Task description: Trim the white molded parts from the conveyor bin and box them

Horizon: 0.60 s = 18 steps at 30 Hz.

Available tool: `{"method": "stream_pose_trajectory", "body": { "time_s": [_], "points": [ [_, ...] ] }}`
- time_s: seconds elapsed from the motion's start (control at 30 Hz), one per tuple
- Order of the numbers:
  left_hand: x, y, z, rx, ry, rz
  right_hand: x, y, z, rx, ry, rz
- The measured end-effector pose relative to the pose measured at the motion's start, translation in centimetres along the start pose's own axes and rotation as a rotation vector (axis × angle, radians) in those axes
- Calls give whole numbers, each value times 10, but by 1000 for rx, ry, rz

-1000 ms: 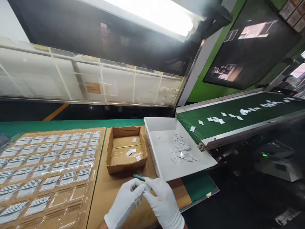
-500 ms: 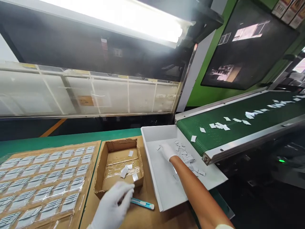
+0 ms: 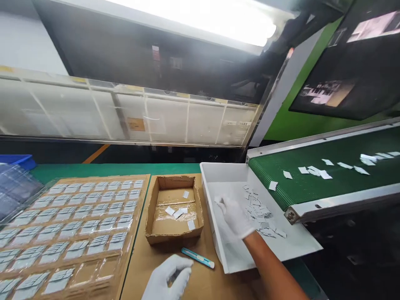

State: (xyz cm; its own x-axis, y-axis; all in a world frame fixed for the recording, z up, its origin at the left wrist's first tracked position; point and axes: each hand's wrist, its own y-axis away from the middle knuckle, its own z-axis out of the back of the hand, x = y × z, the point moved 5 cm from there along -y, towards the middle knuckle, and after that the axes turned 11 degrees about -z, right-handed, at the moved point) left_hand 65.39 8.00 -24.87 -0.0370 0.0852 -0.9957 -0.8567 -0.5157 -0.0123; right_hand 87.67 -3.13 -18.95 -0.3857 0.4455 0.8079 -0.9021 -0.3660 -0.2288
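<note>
My right hand (image 3: pixel 236 216), in a white glove, is over the left side of a white tray (image 3: pixel 208 216). Its fingertips pinch what looks like a small white rectangular piece (image 3: pixel 217 200); blur softens the detail. Beside this hand, several similar thin pieces (image 3: pixel 258 210) lie heaped in the tray. My left hand (image 3: pixel 171 277), gloved too, hovers near the table's front, fingers curled and slightly apart from the thumb, with nothing visible between them. Just beyond it lies a turquoise utility knife (image 3: pixel 198 258). A shallow cardboard box (image 3: pixel 175 238) holds several loose white pieces (image 3: pixel 178 213).
On the left, a clear blister tray (image 3: pixel 89 271) carries rows of stacked pieces, with some bare pockets at its front. A green conveyor belt (image 3: pixel 312 152) bearing scattered pieces ends above the white tray. A blue bin (image 3: pixel 18 160) stands at far left, and a lamp (image 3: pixel 218 18) hangs overhead.
The view has swung left, bringing the blue bin into sight. My left hand has drawn back from the cardboard box and the knife. White pieces in the box lie differently.
</note>
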Motion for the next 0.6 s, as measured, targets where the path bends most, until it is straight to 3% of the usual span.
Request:
{"method": "stream_pose_trajectory", "body": {
  "time_s": [0.1, 0.23, 0.33, 0.6],
  "points": [
    [-13, -10, -7, -64, 242, 107, 19, 69, -7, 164, -27, 108],
    [-23, -8, -19, -22, 408, 183, 26, 135, -16, 184, -144, 140],
    [-17, 4, -21, -21, 474, 241, 25, 155, -21, 162, -185, 64],
    [-15, 21, -10, 15, 469, 196, 19, 170, -24, 88, -336, -125]
  ]
}}
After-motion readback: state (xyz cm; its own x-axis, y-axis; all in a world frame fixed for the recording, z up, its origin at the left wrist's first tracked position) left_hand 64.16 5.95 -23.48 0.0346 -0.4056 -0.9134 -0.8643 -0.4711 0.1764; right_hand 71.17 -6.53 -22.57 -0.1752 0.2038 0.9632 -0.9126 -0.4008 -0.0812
